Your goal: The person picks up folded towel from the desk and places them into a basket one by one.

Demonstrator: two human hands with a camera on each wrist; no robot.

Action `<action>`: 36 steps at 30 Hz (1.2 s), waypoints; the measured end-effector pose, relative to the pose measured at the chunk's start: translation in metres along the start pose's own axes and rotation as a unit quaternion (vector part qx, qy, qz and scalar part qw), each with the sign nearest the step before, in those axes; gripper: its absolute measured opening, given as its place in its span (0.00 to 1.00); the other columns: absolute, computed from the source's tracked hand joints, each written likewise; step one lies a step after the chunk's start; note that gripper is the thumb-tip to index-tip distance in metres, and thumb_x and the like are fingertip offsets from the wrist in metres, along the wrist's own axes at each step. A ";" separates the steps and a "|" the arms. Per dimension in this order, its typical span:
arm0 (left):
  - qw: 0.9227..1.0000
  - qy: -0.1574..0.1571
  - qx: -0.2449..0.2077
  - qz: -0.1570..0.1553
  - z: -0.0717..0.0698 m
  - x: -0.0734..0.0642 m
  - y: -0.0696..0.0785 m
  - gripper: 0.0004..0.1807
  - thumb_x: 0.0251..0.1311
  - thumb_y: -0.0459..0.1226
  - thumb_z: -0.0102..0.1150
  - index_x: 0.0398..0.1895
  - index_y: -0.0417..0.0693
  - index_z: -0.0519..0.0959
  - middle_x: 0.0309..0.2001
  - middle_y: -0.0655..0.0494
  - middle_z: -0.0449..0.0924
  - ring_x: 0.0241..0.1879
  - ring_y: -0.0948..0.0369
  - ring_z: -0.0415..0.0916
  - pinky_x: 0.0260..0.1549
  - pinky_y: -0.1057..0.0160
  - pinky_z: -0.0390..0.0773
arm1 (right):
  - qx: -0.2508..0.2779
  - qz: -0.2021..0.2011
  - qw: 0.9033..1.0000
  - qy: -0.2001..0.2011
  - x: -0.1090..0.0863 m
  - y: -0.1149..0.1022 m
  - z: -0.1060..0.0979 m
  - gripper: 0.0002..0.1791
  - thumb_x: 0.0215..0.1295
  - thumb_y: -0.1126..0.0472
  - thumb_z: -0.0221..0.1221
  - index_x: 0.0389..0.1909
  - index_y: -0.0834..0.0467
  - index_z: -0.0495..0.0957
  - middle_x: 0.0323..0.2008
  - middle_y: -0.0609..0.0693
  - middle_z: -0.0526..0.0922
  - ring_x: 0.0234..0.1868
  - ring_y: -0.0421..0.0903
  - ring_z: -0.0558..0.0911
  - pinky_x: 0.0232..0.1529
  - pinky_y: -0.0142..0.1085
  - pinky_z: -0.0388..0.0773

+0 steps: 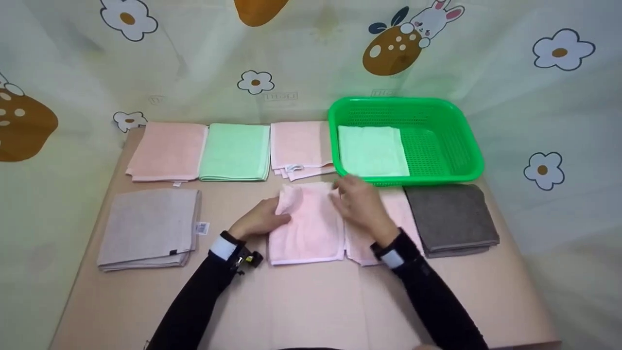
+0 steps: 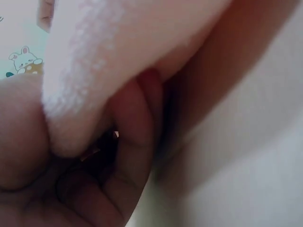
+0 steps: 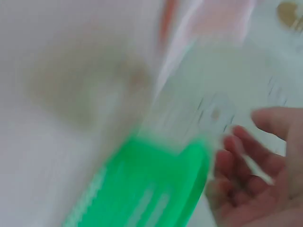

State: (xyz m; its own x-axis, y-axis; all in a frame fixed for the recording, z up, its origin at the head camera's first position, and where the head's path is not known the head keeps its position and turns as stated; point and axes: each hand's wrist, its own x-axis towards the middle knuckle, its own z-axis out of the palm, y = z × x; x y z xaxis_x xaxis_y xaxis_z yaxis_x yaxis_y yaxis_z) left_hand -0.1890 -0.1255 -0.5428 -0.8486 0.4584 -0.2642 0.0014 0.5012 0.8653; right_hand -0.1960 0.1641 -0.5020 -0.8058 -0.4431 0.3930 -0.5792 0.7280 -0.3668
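A light pink folded towel (image 1: 311, 233) lies at the middle of the table, its upper left edge raised. My left hand (image 1: 260, 217) grips that edge, thumb on top; in the left wrist view, fingers (image 2: 132, 137) curl under the fuzzy towel (image 2: 90, 71). My right hand (image 1: 360, 204), slightly blurred, is over the towel's upper right corner. The right wrist view shows this hand (image 3: 258, 175) with thumb and fingers apart and nothing between them. Beneath the right forearm, a second pink towel (image 1: 401, 211) is partly hidden.
A green basket (image 1: 469, 146) at the back right holds a mint towel (image 1: 373, 151). Left of it lie a pink towel (image 1: 301, 143), a green towel (image 1: 235, 150) and a peach towel (image 1: 170, 149). A greyish towel (image 1: 148, 226) is at left, a dark grey towel (image 1: 452, 218) at right.
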 end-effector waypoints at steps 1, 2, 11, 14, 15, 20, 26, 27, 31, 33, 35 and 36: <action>1.000 0.000 -0.004 -0.001 0.000 -0.001 0.000 0.29 0.69 0.38 0.59 0.72 0.37 0.70 0.51 0.39 0.84 0.39 0.55 0.86 0.45 0.56 0.85 | 0.016 0.003 0.999 -0.041 -0.001 -0.004 0.005 0.19 0.69 0.57 0.66 0.55 0.63 0.81 0.48 0.60 0.83 0.44 0.57 0.85 0.44 0.49 0.84; 1.000 0.000 -0.007 -0.002 0.000 -0.001 0.000 0.29 0.69 0.38 0.59 0.72 0.37 0.70 0.51 0.39 0.84 0.39 0.55 0.87 0.45 0.56 0.85 | 0.030 0.016 0.996 -0.082 -0.002 -0.007 0.010 0.25 0.69 0.56 0.66 0.62 0.64 0.77 0.56 0.61 0.81 0.49 0.58 0.85 0.50 0.51 0.84; 1.000 -0.002 -0.022 -0.012 0.003 -0.005 -0.002 0.29 0.70 0.37 0.59 0.72 0.36 0.69 0.51 0.38 0.84 0.40 0.54 0.87 0.45 0.56 0.86 | 0.096 0.121 0.959 -0.239 -0.009 0.010 0.024 0.52 0.60 0.53 0.74 0.81 0.58 0.56 0.79 0.66 0.59 0.77 0.65 0.63 0.75 0.57 0.63; 1.000 -0.001 -0.019 -0.012 0.004 -0.006 -0.001 0.29 0.70 0.37 0.59 0.72 0.36 0.70 0.50 0.39 0.84 0.39 0.55 0.86 0.45 0.57 0.86 | 0.107 0.128 0.958 -0.234 -0.008 0.013 0.025 0.51 0.58 0.53 0.76 0.78 0.61 0.61 0.75 0.66 0.67 0.74 0.64 0.69 0.73 0.56 0.66; 1.000 0.000 -0.015 -0.010 0.004 -0.005 -0.001 0.28 0.70 0.38 0.59 0.71 0.36 0.70 0.50 0.39 0.84 0.39 0.56 0.86 0.45 0.57 0.85 | 0.109 0.130 0.958 -0.230 -0.007 0.013 0.025 0.49 0.58 0.54 0.76 0.77 0.62 0.63 0.72 0.66 0.71 0.72 0.63 0.71 0.72 0.55 0.68; 1.000 0.003 -0.006 -0.002 0.002 -0.003 0.001 0.28 0.70 0.38 0.59 0.71 0.38 0.70 0.50 0.40 0.84 0.39 0.55 0.86 0.46 0.56 0.85 | 0.112 0.123 0.964 -0.208 -0.003 0.014 0.024 0.25 0.59 0.57 0.74 0.53 0.66 0.80 0.40 0.56 0.84 0.43 0.53 0.81 0.48 0.48 0.79; 1.000 0.009 0.019 0.010 0.000 -0.001 0.000 0.27 0.70 0.38 0.59 0.69 0.37 0.73 0.52 0.40 0.84 0.44 0.54 0.85 0.53 0.52 0.82 | 0.118 0.095 0.970 -0.189 -0.003 0.010 0.024 0.26 0.59 0.59 0.72 0.56 0.65 0.79 0.44 0.58 0.82 0.45 0.53 0.81 0.49 0.49 0.79; 1.000 0.010 0.023 0.012 0.000 -0.001 -0.001 0.27 0.70 0.38 0.59 0.69 0.36 0.73 0.52 0.40 0.84 0.45 0.54 0.85 0.53 0.51 0.82 | 0.114 0.093 0.971 -0.189 -0.004 0.010 0.024 0.30 0.58 0.59 0.73 0.61 0.65 0.77 0.50 0.59 0.82 0.49 0.55 0.81 0.54 0.50 0.79; 1.000 0.011 0.025 0.005 0.000 -0.001 0.000 0.28 0.69 0.39 0.60 0.70 0.37 0.72 0.51 0.40 0.84 0.43 0.54 0.85 0.53 0.51 0.82 | 0.104 0.095 0.970 -0.197 -0.004 0.009 0.024 0.41 0.56 0.58 0.75 0.70 0.63 0.71 0.65 0.64 0.75 0.62 0.61 0.79 0.66 0.53 0.74; 1.000 0.009 0.018 0.000 0.001 -0.001 0.000 0.29 0.69 0.39 0.60 0.71 0.38 0.71 0.51 0.40 0.84 0.42 0.54 0.86 0.53 0.51 0.83 | 0.115 0.104 0.967 -0.203 -0.004 0.009 0.024 0.44 0.57 0.59 0.75 0.73 0.63 0.67 0.68 0.64 0.74 0.66 0.62 0.76 0.69 0.54 0.72; 1.000 0.010 0.014 -0.001 0.001 -0.002 0.001 0.29 0.69 0.38 0.60 0.72 0.39 0.71 0.51 0.40 0.84 0.42 0.55 0.86 0.53 0.51 0.82 | 0.138 0.117 0.961 -0.208 -0.004 0.009 0.024 0.47 0.58 0.61 0.74 0.76 0.62 0.63 0.70 0.64 0.73 0.69 0.61 0.74 0.71 0.55 0.69; 1.000 0.010 0.013 0.001 0.001 -0.002 0.001 0.29 0.69 0.38 0.60 0.72 0.39 0.71 0.51 0.40 0.84 0.42 0.55 0.85 0.54 0.52 0.82 | 0.149 0.122 0.958 -0.211 -0.004 0.009 0.025 0.48 0.58 0.62 0.74 0.77 0.62 0.61 0.71 0.64 0.72 0.70 0.61 0.73 0.72 0.55 0.68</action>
State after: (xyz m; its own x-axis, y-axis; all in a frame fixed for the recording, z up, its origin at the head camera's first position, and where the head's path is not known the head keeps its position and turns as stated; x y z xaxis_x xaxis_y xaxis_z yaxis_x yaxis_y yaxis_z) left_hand -0.1867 -0.1256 -0.5422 -0.8588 0.4448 -0.2541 0.0168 0.5201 0.8539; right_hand -0.2010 0.1596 -0.5278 -0.8638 -0.4962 -0.0873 -0.3261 0.6827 -0.6538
